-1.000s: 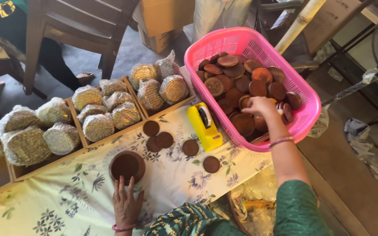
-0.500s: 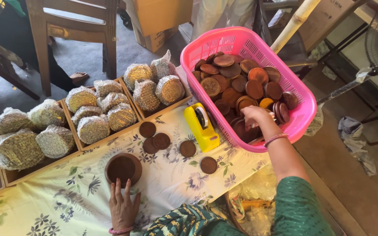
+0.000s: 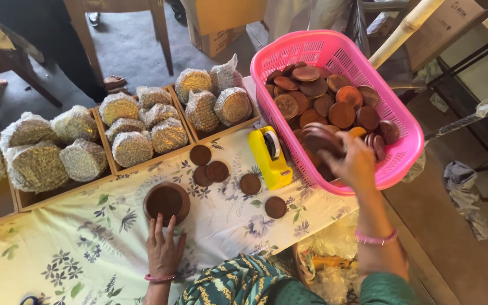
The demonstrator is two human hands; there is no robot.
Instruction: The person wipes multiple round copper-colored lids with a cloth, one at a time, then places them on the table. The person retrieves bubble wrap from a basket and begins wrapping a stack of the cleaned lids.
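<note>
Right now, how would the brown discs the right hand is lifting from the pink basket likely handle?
The brown discs look rigid and clay-like, so probably brittle if dropped. The right hand grips several stacked, so they could slide apart. Being round, one may roll if it lands on edge outside the pink basket.

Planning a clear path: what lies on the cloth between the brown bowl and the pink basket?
Head view: five small brown discs and a yellow tape dispenser lie between the brown bowl and pink basket.
</note>
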